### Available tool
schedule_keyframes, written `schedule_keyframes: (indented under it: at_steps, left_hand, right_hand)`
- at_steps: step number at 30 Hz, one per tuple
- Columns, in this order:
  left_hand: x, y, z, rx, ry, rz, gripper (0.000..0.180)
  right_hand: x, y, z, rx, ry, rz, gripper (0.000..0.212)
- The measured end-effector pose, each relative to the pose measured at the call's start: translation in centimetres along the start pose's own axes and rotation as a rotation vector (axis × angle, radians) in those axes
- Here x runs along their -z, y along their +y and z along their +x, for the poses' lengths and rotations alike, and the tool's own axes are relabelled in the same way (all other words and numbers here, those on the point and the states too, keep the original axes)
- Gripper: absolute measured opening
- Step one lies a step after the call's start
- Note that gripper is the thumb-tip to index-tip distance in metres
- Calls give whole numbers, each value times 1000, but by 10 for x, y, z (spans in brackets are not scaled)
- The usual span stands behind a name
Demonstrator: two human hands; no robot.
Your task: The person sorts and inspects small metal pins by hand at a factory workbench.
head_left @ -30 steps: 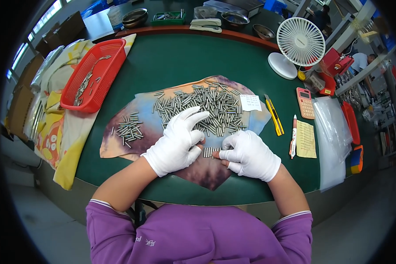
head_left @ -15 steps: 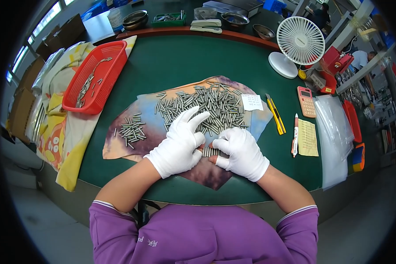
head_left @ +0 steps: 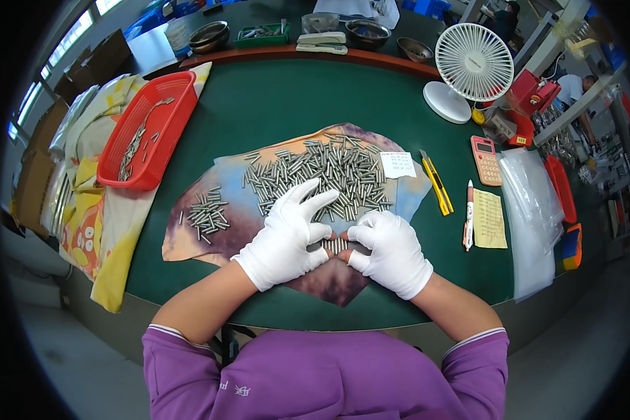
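A short row of metal pins (head_left: 336, 246), lined up side by side, sits between my two hands near the front of a tie-dyed cloth (head_left: 329, 285). My left hand (head_left: 281, 241), in a white glove with some fingertips bare, presses the row's left end; two of its fingers stretch up toward the big pile. From the other end my right hand (head_left: 392, 253), gloved likewise, holds the row with curled fingers and thumb. Just beyond lies a large loose pile of metal pins (head_left: 329, 168). A smaller pile of pins (head_left: 207, 213) rests left of my left hand.
A red basket (head_left: 178, 133) with some pins stands at the left on a patterned towel. Rightward lie a paper slip (head_left: 398, 165), yellow cutter (head_left: 437, 183), pen (head_left: 469, 217), yellow note (head_left: 491, 219), pink calculator (head_left: 486, 161) and plastic bags (head_left: 532, 224). A white fan (head_left: 474, 63) stands behind.
My left hand has moved slightly right and its thumb side now meets the row's left end. My right fingers have shifted a little, and the row shows more plainly between both hands.
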State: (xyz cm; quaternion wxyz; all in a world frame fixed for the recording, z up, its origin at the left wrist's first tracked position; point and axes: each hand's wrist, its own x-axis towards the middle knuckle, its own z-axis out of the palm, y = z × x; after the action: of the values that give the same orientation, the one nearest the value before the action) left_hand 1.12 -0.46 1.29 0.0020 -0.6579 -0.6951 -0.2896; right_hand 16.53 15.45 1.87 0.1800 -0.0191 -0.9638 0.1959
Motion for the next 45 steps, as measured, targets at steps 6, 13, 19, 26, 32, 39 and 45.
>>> schedule_keyframes:
  at_steps: [6, 13, 19, 26, 32, 39, 45]
  left_hand:
    - [-5, 2, 1, 40, 17, -28, 19]
    - [-12, 0, -2, -78, 70, -86, 28]
    - [-9, 3, 0, -105, -21, -136, 27]
    - [-12, 4, -2, -59, -40, -163, 28]
    - [-8, 8, -1, 16, 0, -201, 30]
    - [-9, 6, 0, -25, 43, -217, 36]
    - [-10, 6, -1, -36, 57, -219, 39]
  right_hand:
    - [-3, 0, 2, 25, 17, 50, 22]
    - [-5, -2, -2, 20, -11, 197, 23]
    - [-5, 4, -6, -18, -83, 226, 23]
    - [-3, 6, -5, 11, -92, 237, 21]
    - [-4, 7, -6, 23, -95, 239, 20]
    - [-6, 9, -6, 64, -38, 287, 24]
    - [-6, 8, -6, 61, -50, 330, 24]
